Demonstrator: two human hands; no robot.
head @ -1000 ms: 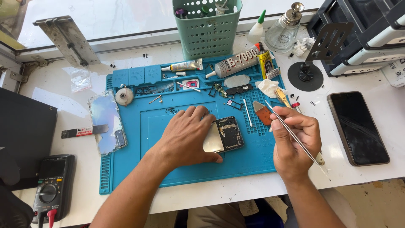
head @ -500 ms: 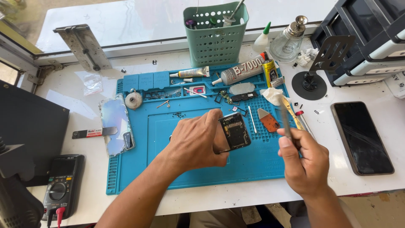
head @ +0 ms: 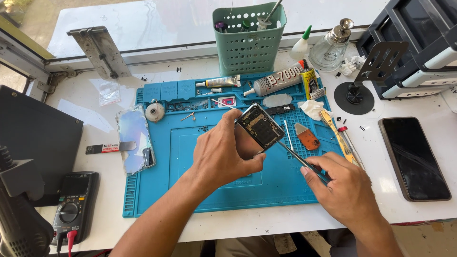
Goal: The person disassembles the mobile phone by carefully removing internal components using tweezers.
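I'm gripping the opened phone [head: 259,126] with my left hand [head: 223,154], fingers clenched around its lower half, lifting it off the blue mat [head: 157,190] and tilting it so the open back faces me. My right hand [head: 350,190] is pinching a pair of metal tweezers [head: 297,159], fingers closed on the shaft, tip pointing up-left and sitting right at the phone's lower right edge. Can't tell if the tip is actually touching a part inside.

Risk, my judgement: I'm holding the phone in the air with 1 hand, so a slip of the tweezers could be scratching the board or tearing a flex cable. Any screw or tiny part picked out could be dropping onto the mat or rolling off among the loose bits there. The grip covers only part of the frame, so the phone could be twisting under tool pressure.

The phone is looking like this: back cover off, dark internals and metal shields showing, shiny frame around them, no screen side visible.

Further out: an orange pry pick [head: 307,136] and a thin metal rod [head: 287,134] are lying just right of the phone, a glue tube [head: 276,82] behind it, a removed iridescent back panel [head: 134,138] on the mat's left edge, a 2nd dark phone [head: 413,157] well apart on the white table [head: 247,228], a multimeter [head: 74,204] far left.
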